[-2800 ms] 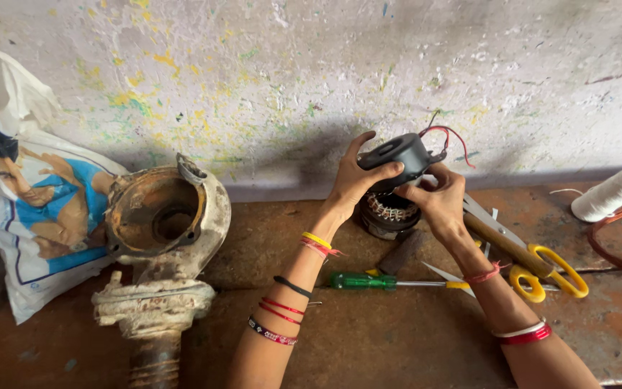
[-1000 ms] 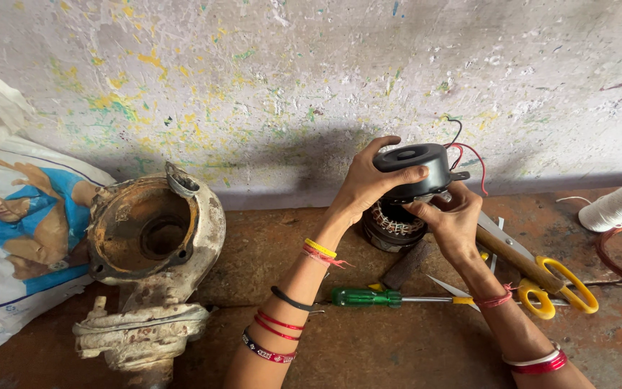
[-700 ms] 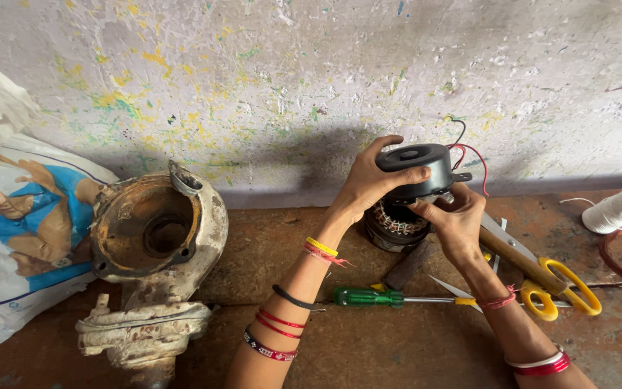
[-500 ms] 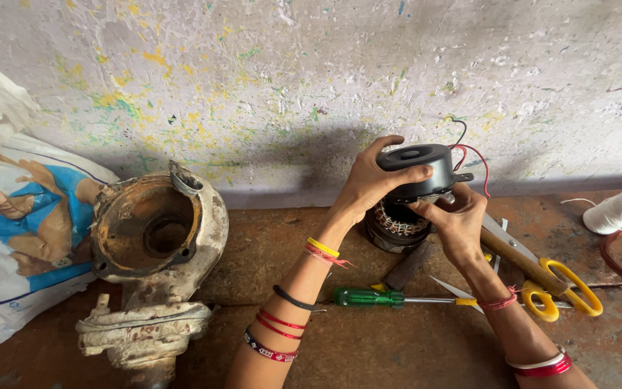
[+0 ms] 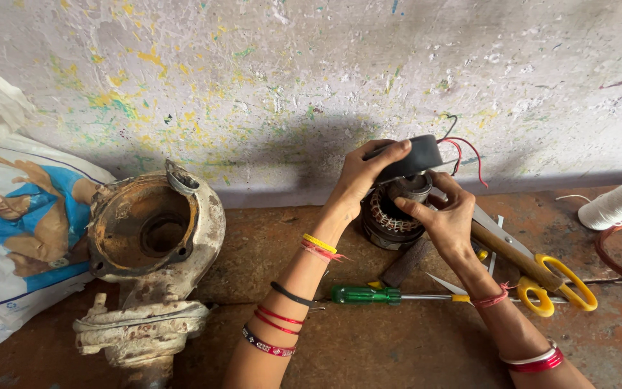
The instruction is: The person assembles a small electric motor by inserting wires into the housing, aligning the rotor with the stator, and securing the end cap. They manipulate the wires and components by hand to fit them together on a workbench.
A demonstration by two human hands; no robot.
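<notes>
Left hand [image 5: 365,173] grips the black capacitor [image 5: 415,157] above the stator [image 5: 391,220]; right hand [image 5: 446,216] pinches its underside, screwdriver [image 5: 383,294] and scissors [image 5: 541,277] nearby.

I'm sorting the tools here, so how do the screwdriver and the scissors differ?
The screwdriver has a green handle; the scissors have yellow ones. The screwdriver lies level across the floor, while the scissors lie slanted, handles toward the camera. The screwdriver lies in full view between the forearms; the right hand covers part of the scissors' blades. Both rest on the rusty floor, untouched.
</notes>
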